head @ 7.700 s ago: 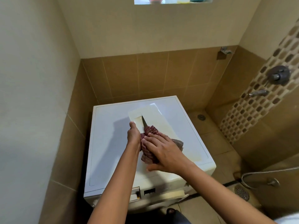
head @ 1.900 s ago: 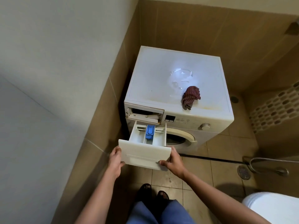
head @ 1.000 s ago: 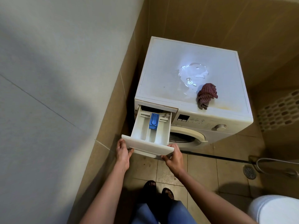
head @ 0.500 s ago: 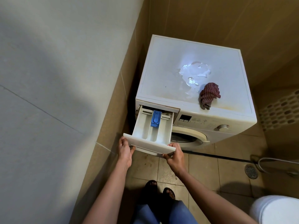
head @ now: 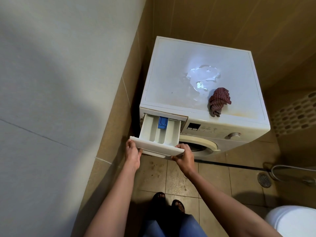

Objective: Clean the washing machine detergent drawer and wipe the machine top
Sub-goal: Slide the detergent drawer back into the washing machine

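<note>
At 6 o'clock, sandalled feet (head: pixel 171 200) on floor tiles. Just beyond, left hand (head: pixel 132 153) and right hand (head: pixel 184 157) apart, each clamped on one end of the front panel of the detergent drawer (head: pixel 159 134). Drawer far out of the washing machine (head: pixel 222 132), blue insert (head: pixel 162 123) at its back. Farther, toward 1 o'clock on the machine top (head: pixel 171 74), crumpled maroon checked cloth (head: pixel 218 100) beside a water puddle (head: pixel 201 77).

Both bare forearms reach up from the lower frame; left hand (head: pixel 132 153) and right hand (head: pixel 185 158) sit mid-frame, fingers curled, gripping.
</note>
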A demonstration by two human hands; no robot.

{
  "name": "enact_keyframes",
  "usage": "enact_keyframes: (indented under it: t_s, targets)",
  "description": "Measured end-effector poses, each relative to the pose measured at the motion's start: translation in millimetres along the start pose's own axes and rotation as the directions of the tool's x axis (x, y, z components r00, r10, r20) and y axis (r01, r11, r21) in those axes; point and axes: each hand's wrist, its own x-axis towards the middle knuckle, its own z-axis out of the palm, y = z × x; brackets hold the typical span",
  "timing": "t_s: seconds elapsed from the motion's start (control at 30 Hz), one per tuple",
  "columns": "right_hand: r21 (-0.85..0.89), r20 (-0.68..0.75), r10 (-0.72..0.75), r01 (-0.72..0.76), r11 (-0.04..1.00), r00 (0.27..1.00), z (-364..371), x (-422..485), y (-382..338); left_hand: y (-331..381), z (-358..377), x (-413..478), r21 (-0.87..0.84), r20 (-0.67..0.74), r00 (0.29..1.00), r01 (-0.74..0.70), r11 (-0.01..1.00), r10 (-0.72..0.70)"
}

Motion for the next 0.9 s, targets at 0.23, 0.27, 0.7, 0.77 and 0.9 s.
enact_keyframes:
  t_s: [0.23,0.27,0.7,0.77,0.9]
  targets:
    - [0.02,-0.029,-0.008,0.009,1.0,1.0,-2,6,10,-6,2,0,-0.055,-0.009,0.998,0.066,0.996,-0.066]
    - [0.028,-0.04,-0.01,0.011,1.0,0.999,-2,6,9,-5,4,1,-0.065,-0.009,0.998,0.068,0.996,-0.069]
    - [0.05,-0.251,0.076,-0.065,0.997,0.965,-19,62,-33,37,65,20,-0.233,0.041,0.997,0.074,0.97,-0.067]
    - [-0.151,-0.326,0.015,-0.068,0.986,0.945,-23,73,-38,38,73,19,-0.259,0.073,0.995,0.08,0.963,-0.063]
    - [-0.464,-0.342,-0.14,-0.037,0.885,0.929,-29,86,-44,35,82,21,-0.218,0.115,0.992,0.08,0.973,-0.056]
